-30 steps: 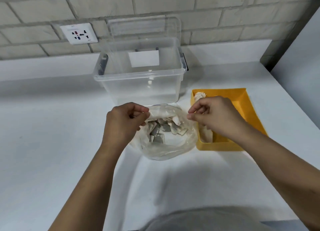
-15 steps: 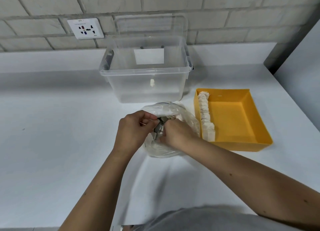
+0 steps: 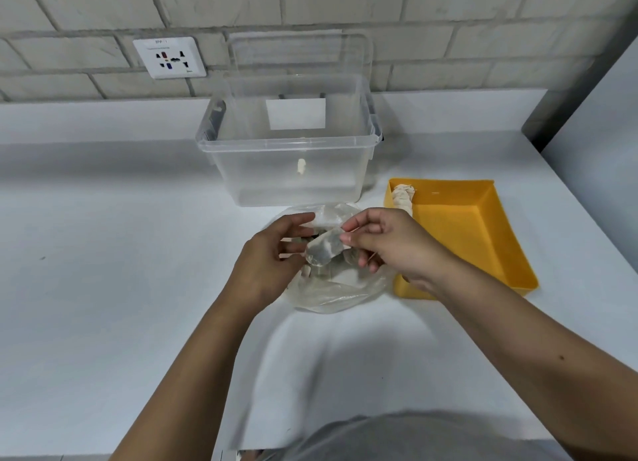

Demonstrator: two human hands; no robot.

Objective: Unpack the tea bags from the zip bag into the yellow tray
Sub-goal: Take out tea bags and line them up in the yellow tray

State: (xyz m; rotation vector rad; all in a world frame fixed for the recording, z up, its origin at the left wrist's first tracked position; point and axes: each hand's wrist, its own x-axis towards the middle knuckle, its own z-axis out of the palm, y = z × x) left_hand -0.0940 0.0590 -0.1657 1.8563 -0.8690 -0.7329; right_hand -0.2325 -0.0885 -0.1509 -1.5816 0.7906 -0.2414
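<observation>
Right hand [image 3: 392,245] pinches a tea bag [image 3: 326,247] over the zip bag [image 3: 340,292]; left hand [image 3: 269,257] spread beside it. Clear box [image 3: 286,174] behind, yellow tray [image 3: 466,226] right.

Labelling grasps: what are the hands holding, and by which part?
Right hand pinches a pale paper tea bag by its upper end, over the clear plastic zip bag. Left hand at the bag's mouth: hold unclear.

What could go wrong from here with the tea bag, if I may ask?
1. The right hand pinches the tea bag by one end only; it may slip before reaching the tray.
2. The left hand looks loose at the zip bag, so the limp mouth might fold shut.
3. The right wrist could brush the row of bags in the tray.
</observation>
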